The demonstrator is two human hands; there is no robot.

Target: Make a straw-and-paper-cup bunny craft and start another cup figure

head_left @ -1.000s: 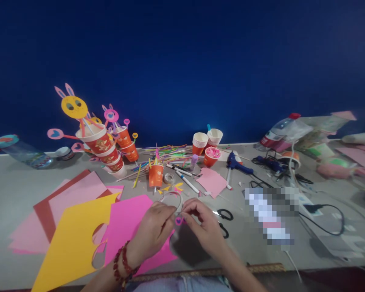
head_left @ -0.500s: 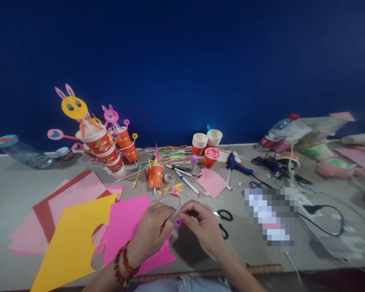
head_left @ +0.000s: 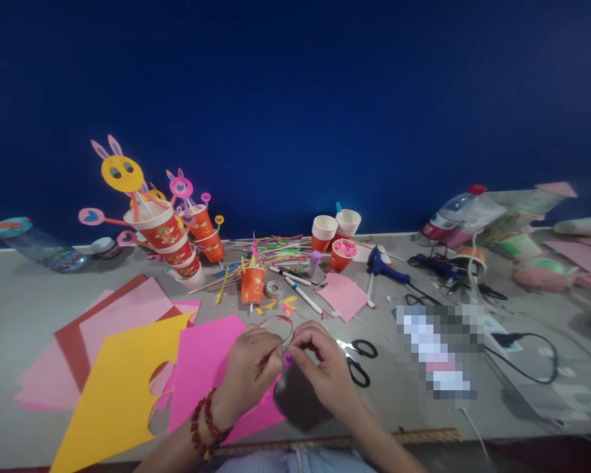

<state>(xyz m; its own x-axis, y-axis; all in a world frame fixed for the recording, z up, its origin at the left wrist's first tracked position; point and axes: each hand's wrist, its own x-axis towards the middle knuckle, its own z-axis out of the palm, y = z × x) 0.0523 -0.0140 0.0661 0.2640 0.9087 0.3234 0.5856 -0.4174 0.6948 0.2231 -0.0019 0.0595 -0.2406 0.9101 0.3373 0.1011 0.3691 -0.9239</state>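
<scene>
Low over the table, my left hand [head_left: 253, 369], with a dark red bead bracelet [head_left: 211, 420] at its wrist, is closed in a pinch on a thin, curved pale strip [head_left: 286, 322]. The strip arches up beyond the fingertips; its material is hard to make out. Facing it, my right hand [head_left: 328, 371] pinches a small pink paper disc [head_left: 289, 359] with a purple heart on it. The fingers hide how disc and strip meet. Bright pink paper [head_left: 197, 374] lies under my left hand. Black-handled scissors [head_left: 362, 361] lie partly open just right of my right hand.
Cut yellow paper [head_left: 113, 387] covers the left front. Stacked cups with a rabbit figure [head_left: 160, 226] stand behind it. An orange cup [head_left: 253, 286], tape roll [head_left: 274, 289], markers [head_left: 303, 294] and a blue glue gun [head_left: 387, 268] with a cord lie beyond my hands.
My right hand has shifted slightly, uncovering more of the scissors' blades. Both hands keep their pinch, and the disc stays almost in place.
</scene>
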